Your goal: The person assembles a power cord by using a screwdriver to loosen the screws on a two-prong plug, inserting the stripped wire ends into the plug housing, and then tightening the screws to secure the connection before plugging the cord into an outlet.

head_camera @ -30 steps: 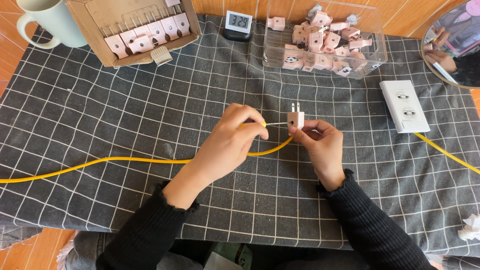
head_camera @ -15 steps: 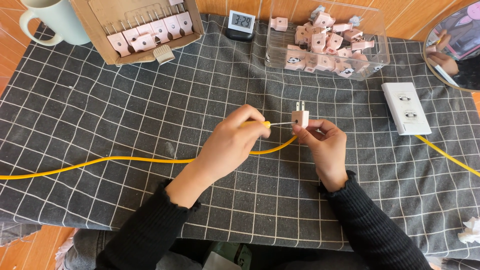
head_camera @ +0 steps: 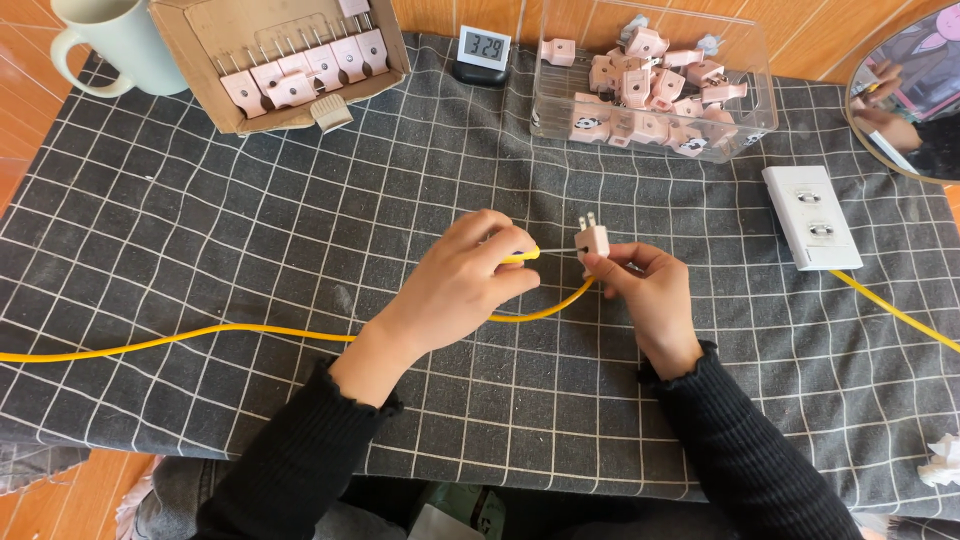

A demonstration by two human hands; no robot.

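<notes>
Your right hand (head_camera: pixel 645 290) pinches the small pink plug (head_camera: pixel 593 241) at table centre; your left hand (head_camera: pixel 465 280), at its nine o'clock, grips a yellow-handled screwdriver (head_camera: pixel 528 255). The plug looks light, rigid and probably slippery: grasp its flat sides, off the prongs. The yellow cable (head_camera: pixel 200 337) is limp.

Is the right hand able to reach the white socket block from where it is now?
Probably yes: the socket block lies just beside the right hand with bare cloth between, but that hand holds a pink plug.
</notes>
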